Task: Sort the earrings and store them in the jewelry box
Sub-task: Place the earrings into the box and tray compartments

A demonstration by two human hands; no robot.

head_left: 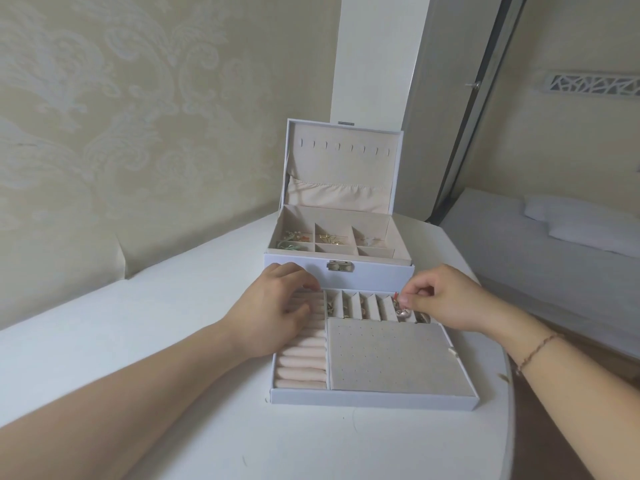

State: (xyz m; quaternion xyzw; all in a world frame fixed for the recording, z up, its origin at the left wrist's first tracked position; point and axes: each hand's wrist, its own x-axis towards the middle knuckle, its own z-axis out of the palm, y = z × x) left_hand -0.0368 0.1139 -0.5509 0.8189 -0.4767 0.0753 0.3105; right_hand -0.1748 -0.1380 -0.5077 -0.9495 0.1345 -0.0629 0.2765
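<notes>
A white jewelry box [374,270] stands open on the table, lid [343,168] upright. Its top compartments hold several gold and green earrings [296,239]. In front lies the pulled-out tray [374,398] with pink ring rolls, a perforated stud pad [391,355] and a row of narrow slots [369,306]. My left hand [277,310] rests on the tray's ring rolls, fingers curled at its back edge. My right hand [443,299] pinches a small earring with a red part [398,299] over the rightmost slots, where pearl-like earrings [403,313] lie.
The white table [138,323] curves away on the right, where its edge [509,393] drops off. A patterned wall stands behind and to the left. A bed with pillows [571,223] lies beyond the table at the right.
</notes>
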